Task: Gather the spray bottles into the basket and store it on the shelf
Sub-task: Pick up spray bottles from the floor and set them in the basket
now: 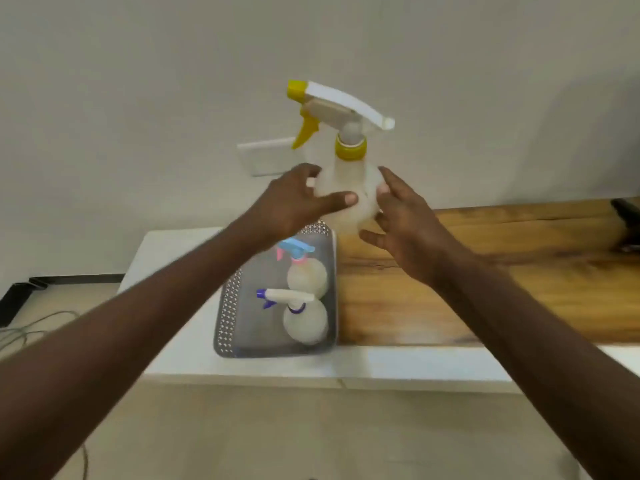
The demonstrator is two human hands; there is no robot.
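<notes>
**Third bottle held above the basket**

Bottles are being gathered, and the yellow-trigger spray bottle [349,188] is held upright in the air over the far end of the grey perforated basket [227,306]. It is clasped at its round body by the left hand [294,206], thumb across the front and fingers curled behind. The right hand [405,223] is laid against the opposite side with its fingers spread, so whether it truly grips or merely steadies cannot be told through the blur. The upright two-handed hold seems chosen so the bottle can be lowered straight down.

The basket sits on the white bench [180,355], its right side against the wooden top [485,271]. Two bottles already stand in it along that side (the blue-capped bottle [306,271] farther, the purple-capped bottle [304,320] nearer), which leaves the left half free for the third.
</notes>
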